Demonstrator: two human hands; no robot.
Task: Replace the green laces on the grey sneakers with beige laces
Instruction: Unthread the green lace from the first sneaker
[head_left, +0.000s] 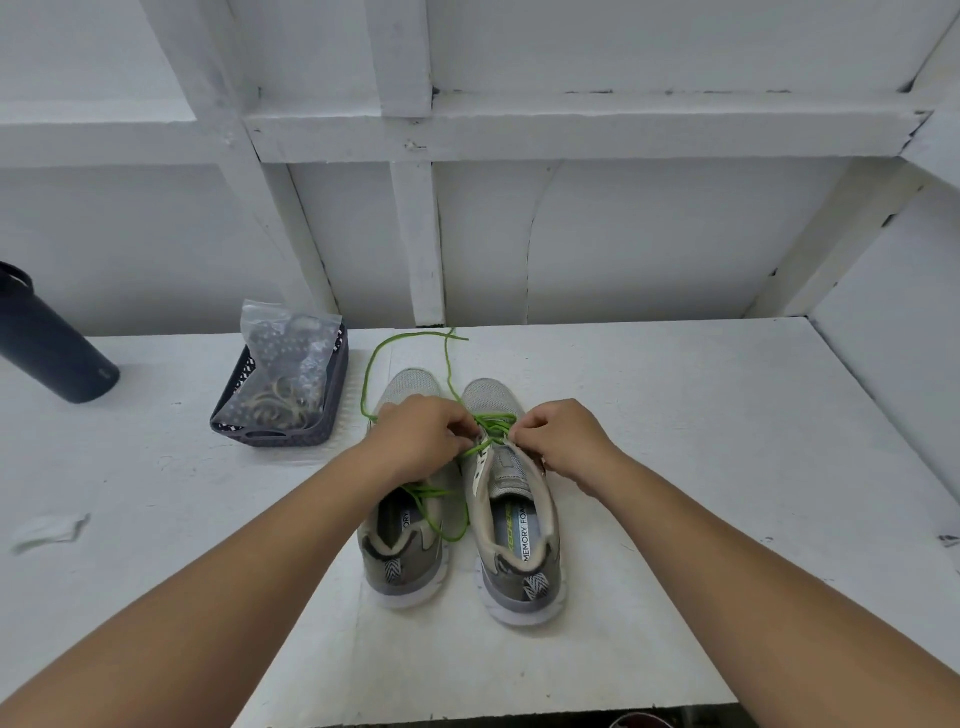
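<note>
two bare forearms reach in from the near edge over the white bench (675, 415). closest on it stand the heels of the two grey sneakers, side by side and just apart, toes pointing away toward the wall. the left sneaker (402, 545) has a loose loop of green lace (441, 512) lying across its opening. the right sneaker (519, 535) has its tongue pulled up, with its green lace (496, 423) still crossed through the eyelets nearer the toe.

both hands sit over the middle of the shoes. the left hand (423, 431) covers the lacing of the left sneaker, its fingers curled and pinching a strand of green lace at the inner edge of the right sneaker. the right hand (563, 436) rests at the right sneaker's eyelets, fingers curled in and pinching the green lace there.

beyond the toes, a long free end of green lace (374, 364) loops out across the bench toward the wall. further left stands a dark basket (332, 400) holding a clear bag (283, 338); i cannot tell what the bag holds. at the far left edge stands a dark bottle (49, 348).
</note>
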